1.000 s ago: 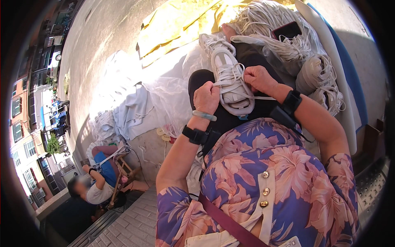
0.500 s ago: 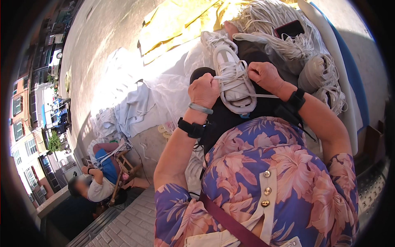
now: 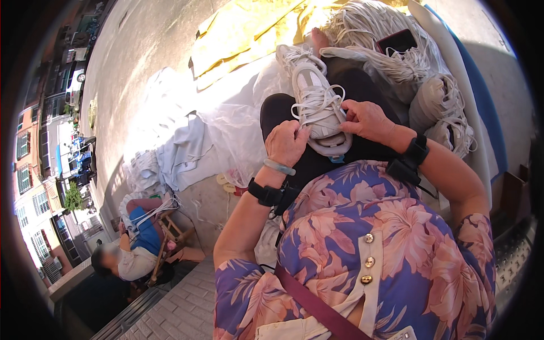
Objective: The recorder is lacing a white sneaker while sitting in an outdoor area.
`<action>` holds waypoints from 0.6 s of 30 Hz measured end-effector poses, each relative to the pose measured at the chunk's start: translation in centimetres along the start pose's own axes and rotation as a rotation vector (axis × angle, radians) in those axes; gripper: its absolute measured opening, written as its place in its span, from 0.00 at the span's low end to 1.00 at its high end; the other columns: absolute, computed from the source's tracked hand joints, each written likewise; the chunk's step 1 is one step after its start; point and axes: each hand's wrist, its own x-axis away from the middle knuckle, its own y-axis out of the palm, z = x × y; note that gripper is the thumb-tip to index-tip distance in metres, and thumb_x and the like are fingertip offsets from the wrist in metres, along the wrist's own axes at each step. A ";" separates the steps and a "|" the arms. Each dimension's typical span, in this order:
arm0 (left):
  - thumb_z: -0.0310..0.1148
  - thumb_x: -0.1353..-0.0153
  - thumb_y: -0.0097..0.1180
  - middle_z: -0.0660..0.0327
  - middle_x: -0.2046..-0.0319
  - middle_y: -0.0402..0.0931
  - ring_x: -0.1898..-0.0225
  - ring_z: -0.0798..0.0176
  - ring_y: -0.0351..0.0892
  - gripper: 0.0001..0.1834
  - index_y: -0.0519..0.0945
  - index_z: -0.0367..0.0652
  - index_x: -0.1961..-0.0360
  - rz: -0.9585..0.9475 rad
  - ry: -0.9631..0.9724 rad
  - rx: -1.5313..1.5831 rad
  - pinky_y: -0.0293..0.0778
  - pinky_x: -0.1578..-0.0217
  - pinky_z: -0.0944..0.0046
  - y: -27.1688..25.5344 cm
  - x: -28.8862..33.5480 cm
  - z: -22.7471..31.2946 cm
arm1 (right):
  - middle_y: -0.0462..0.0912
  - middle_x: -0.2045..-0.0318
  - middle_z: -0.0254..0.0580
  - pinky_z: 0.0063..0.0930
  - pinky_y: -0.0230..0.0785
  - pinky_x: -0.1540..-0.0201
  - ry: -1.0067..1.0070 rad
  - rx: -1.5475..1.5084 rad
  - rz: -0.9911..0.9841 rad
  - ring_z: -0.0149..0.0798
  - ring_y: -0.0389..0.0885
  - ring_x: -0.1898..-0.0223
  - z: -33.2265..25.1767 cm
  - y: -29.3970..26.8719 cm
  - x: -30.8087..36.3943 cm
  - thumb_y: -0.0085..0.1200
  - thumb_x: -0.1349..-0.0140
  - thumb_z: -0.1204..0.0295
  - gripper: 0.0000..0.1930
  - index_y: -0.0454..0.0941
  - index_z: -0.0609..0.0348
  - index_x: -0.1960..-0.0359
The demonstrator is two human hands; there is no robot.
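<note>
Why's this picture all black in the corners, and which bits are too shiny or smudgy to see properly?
Head view: the fisheye lens leaves dark corners and bends things near the rim; head view: sunlight washes out parts of the white cloth and yellow sheet; head view: a blurry patch hides the seated person's face.

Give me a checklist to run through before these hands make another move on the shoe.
1. Shoe supported on the dark-trousered legs: ok.
2. Left hand and right hand at opposite sides of the shoe: ok.
3. Shoelace lying flat, no slack: not ok; loose loops stick out on both sides.
4. Lace gripped in the fingertips: cannot tell; too small to make out.
5. Phone apart from both hands: ok; it lies on the lace bundle.
</note>
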 end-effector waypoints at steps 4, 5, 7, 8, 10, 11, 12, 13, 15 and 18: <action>0.40 0.48 0.55 0.56 0.83 0.69 0.77 0.52 0.70 0.15 0.74 0.41 0.83 -0.018 0.078 0.005 0.64 0.75 0.58 -1.3 0.0 1.0 | 0.78 0.79 0.42 0.27 0.66 0.75 0.033 0.067 0.031 0.37 0.78 0.79 0.3 0.4 -0.5 0.57 0.50 0.62 0.20 0.71 0.65 0.62; 0.39 0.47 0.54 0.56 0.83 0.69 0.77 0.51 0.70 0.15 0.73 0.40 0.84 -0.040 0.106 0.029 0.64 0.75 0.58 -2.1 -0.1 1.3 | 0.78 0.79 0.42 0.27 0.66 0.75 0.036 0.070 0.033 0.37 0.78 0.79 0.3 0.4 -0.7 0.57 0.50 0.62 0.20 0.71 0.65 0.62; 0.38 0.47 0.54 0.55 0.83 0.69 0.77 0.51 0.70 0.15 0.72 0.40 0.84 -0.061 0.137 0.056 0.64 0.76 0.57 -2.8 0.0 1.5 | 0.79 0.78 0.49 0.33 0.68 0.75 0.279 -0.321 0.057 0.42 0.79 0.78 0.7 0.1 -1.4 0.57 0.50 0.55 0.22 0.72 0.67 0.71; 0.37 0.47 0.53 0.55 0.82 0.69 0.77 0.50 0.71 0.14 0.72 0.40 0.83 -0.113 0.099 0.071 0.65 0.76 0.57 -3.1 0.1 1.4 | 0.78 0.78 0.49 0.29 0.67 0.79 0.323 -0.363 0.051 0.37 0.79 0.81 0.9 0.0 -2.2 0.55 0.48 0.55 0.22 0.72 0.68 0.72; 0.37 0.47 0.53 0.55 0.82 0.69 0.77 0.50 0.71 0.13 0.72 0.40 0.82 -0.167 0.067 0.089 0.65 0.76 0.57 -2.9 0.4 1.2 | 0.78 0.78 0.45 0.25 0.65 0.81 0.414 -0.375 0.018 0.33 0.78 0.81 0.7 -0.6 -3.8 0.54 0.47 0.57 0.20 0.72 0.66 0.70; 0.36 0.46 0.52 0.54 0.81 0.70 0.76 0.50 0.72 0.12 0.73 0.40 0.81 -0.168 0.099 0.055 0.65 0.76 0.57 -2.4 0.5 1.1 | 0.77 0.77 0.40 0.21 0.63 0.83 0.502 -0.386 -0.018 0.30 0.76 0.81 0.4 -0.8 -4.4 0.54 0.45 0.60 0.17 0.71 0.64 0.68; 0.35 0.46 0.52 0.54 0.81 0.70 0.76 0.50 0.72 0.10 0.74 0.41 0.80 -0.171 0.131 0.020 0.65 0.76 0.56 -2.0 0.7 1.0 | 0.76 0.77 0.38 0.21 0.63 0.82 0.564 -0.429 0.011 0.29 0.77 0.79 -0.3 -1.0 -4.5 0.52 0.44 0.63 0.12 0.71 0.61 0.69; 0.35 0.46 0.52 0.54 0.81 0.70 0.76 0.50 0.72 0.10 0.74 0.41 0.80 -0.169 0.131 0.020 0.65 0.76 0.56 -1.8 0.7 0.8 | 0.76 0.77 0.38 0.21 0.63 0.82 0.563 -0.428 0.011 0.29 0.77 0.79 -0.2 -0.9 -4.6 0.52 0.44 0.63 0.12 0.71 0.61 0.69; 0.34 0.46 0.50 0.55 0.80 0.71 0.75 0.51 0.73 0.10 0.73 0.41 0.80 -0.164 0.132 0.004 0.66 0.75 0.57 -1.7 0.8 1.2 | 0.75 0.78 0.35 0.19 0.63 0.78 0.490 -0.558 0.134 0.27 0.74 0.78 0.4 -0.4 -4.4 0.52 0.43 0.66 0.10 0.72 0.61 0.70; 0.33 0.47 0.53 0.58 0.81 0.70 0.77 0.52 0.72 0.09 0.71 0.43 0.81 -0.077 0.179 -0.012 0.65 0.76 0.57 -2.1 1.0 0.8 | 0.75 0.80 0.41 0.29 0.64 0.76 0.123 -0.357 0.360 0.36 0.75 0.80 1.7 1.2 -3.7 0.52 0.48 0.66 0.10 0.73 0.61 0.74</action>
